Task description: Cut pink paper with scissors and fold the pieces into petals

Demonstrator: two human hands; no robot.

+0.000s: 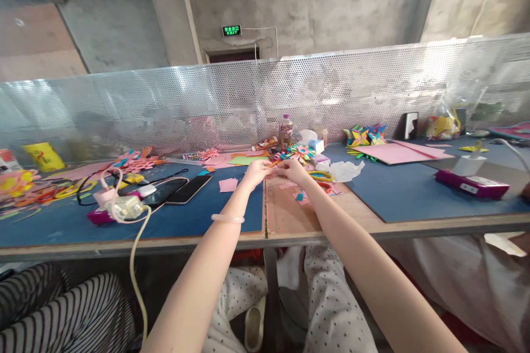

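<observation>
My left hand (257,172) and my right hand (292,171) meet over the middle of the table, fingers closed in a pinch. Between the fingertips is a small piece of pinkish-orange paper (272,165), mostly hidden by the fingers. Just behind my right hand lies a multicoloured paper flower (301,153). Small pink paper scraps (304,198) are scattered below my hands, and yellow-handled scissors (321,175) appear to lie to the right. Left of my left hand, square pink paper slips (228,185) rest on the blue mat.
A purple-capped bottle (285,131) stands behind my hands, near the perforated metal screen (165,110). Phones (190,190) and a power adapter with cables (124,205) lie to the left. Pink sheets (399,151) and a purple box (472,184) are on the right. People sit on both sides.
</observation>
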